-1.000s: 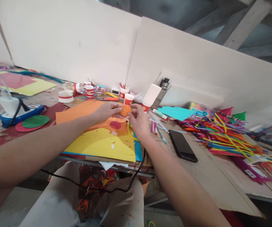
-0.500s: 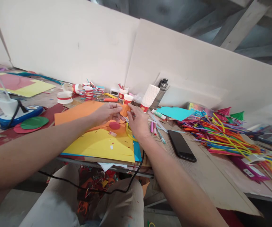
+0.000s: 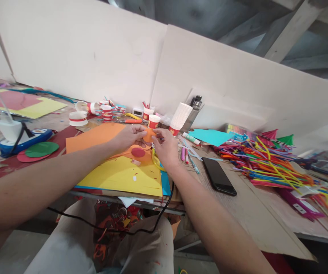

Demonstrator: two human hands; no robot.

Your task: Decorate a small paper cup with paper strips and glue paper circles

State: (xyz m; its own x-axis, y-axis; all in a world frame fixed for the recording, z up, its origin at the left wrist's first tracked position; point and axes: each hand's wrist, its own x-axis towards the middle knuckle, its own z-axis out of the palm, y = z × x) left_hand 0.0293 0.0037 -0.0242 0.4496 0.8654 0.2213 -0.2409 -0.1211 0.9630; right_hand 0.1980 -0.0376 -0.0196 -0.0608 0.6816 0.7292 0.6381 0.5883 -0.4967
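My left hand and my right hand meet over the sheets. Both pinch a small orange paper piece at its edges. Beneath my right hand shows a curved yellow handle, partly hidden, so I cannot tell whether the hand touches it. A small red paper disc lies just below my fingers. Under them are a large orange sheet and a yellow sheet dotted with scraps. A red-and-white paper cup stands just behind the held piece.
A stack of paper cups leans by a bottle. On the right lie a phone, pipe cleaners and a turquoise sheet. To the left are a blue power strip and green disc. A black cable crosses my lap.
The orange piece has turned and shows a broader face between my fingertips. My hands have barely shifted, and the things around them stay where they were.
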